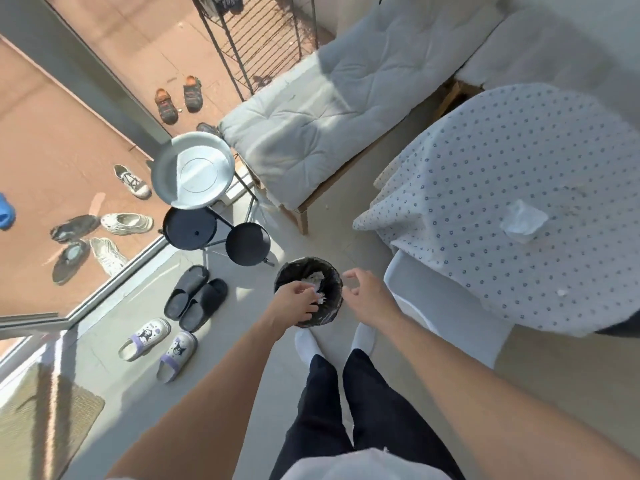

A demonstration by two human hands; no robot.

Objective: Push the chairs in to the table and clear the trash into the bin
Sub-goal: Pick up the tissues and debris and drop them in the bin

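Observation:
A small round bin (332, 306) with a black liner stands on the floor in front of my feet, with white paper scraps inside. My left hand (296, 301) reaches over its rim and pinches a white scrap of trash (317, 291) above the opening. My right hand (365, 294) hovers just right of the bin, fingers apart and empty. The round table (519, 161) with a dotted cloth is at the right, with a crumpled white tissue (523, 220) and a small white scrap (561, 292) on it. A white chair (446, 306) sits tucked under the table's near edge.
A tiered stand with a silver tray (194, 169) and two black trays stands left of the bin. Black slippers (195, 294) and white-purple clogs (159, 344) lie on the floor at left. A cushioned bench (311, 126) runs behind. Several shoes lie beyond the glass door.

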